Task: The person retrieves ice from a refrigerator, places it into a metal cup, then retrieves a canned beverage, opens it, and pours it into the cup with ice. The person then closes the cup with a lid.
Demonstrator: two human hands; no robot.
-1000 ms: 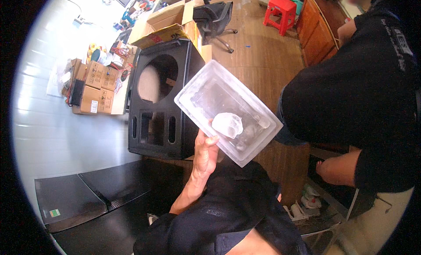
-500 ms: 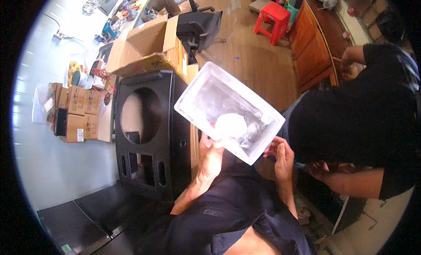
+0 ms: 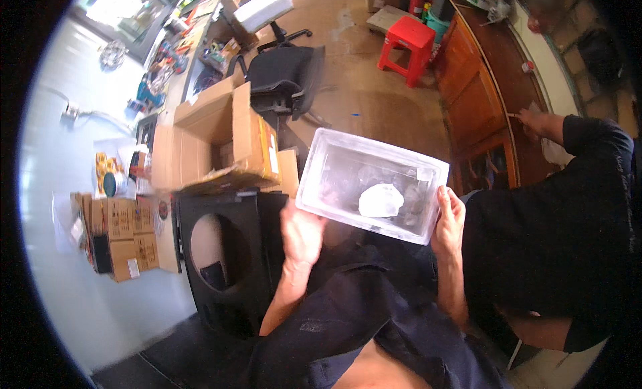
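Observation:
A pale, translucent plastic box [image 3: 321, 172] is in front of me, tilted so that I look into its open top. Inside it, towards the near side, lies a white rounded lump [image 3: 381, 200]; what it is made of I cannot make out. My right hand [image 3: 449, 222] grips the box's right end, with its thumb up along the rim. By the near left corner is my left hand [image 3: 302, 235], blurred; its fingers are smeared and partly hidden, so their hold on the box is unclear.
On my left stand a black speaker cabinet [image 3: 261, 232] with a round opening and an open cardboard box [image 3: 194, 152]. Beyond are an office chair [image 3: 284, 71] and a red stool [image 3: 406, 51]. Another person in black [image 3: 548, 235] is close on my right, beside a wooden cabinet [image 3: 471, 95].
The box has turned flatter across my view and sits slightly further right. My left hand has slid from its near edge to the left corner. The other person's arm reaches further over the cabinet.

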